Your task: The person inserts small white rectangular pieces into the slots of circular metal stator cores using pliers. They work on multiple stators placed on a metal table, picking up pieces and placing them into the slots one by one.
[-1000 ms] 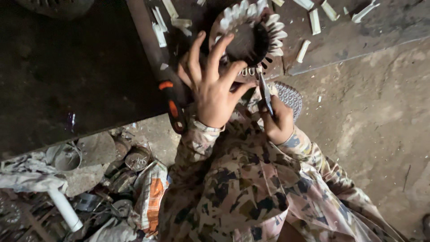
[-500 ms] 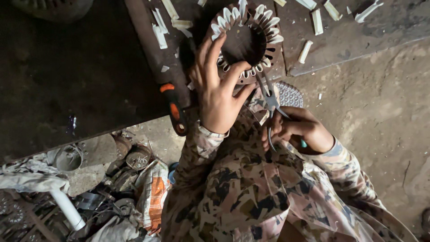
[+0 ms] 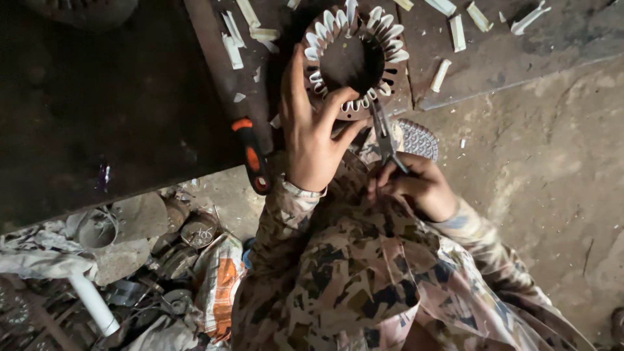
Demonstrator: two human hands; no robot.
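Observation:
My left hand [image 3: 316, 140] grips the near rim of a round metal motor stator [image 3: 354, 62], a ring whose slots are lined with white paper strips. The ring rests on the edge of a dark bench. My right hand [image 3: 416, 185] holds thin long-nose pliers [image 3: 383, 133] by the handles. Their tips reach up to the ring's lower edge, just right of my left fingers. Both sleeves are camouflage cloth.
A tool with a black and orange handle [image 3: 252, 159] hangs over the bench edge [image 3: 195, 166]. White paper strips [image 3: 455, 32] lie scattered on the bench. Scrap metal parts [image 3: 188, 231], a white pipe [image 3: 94, 302] and an orange-printed bag [image 3: 221, 279] crowd the floor at lower left. Bare concrete floor [image 3: 552, 162] lies right.
My right hand has come out from behind the left arm and lowered, holding the pliers up to the ring. My left hand shifted its grip on the rim.

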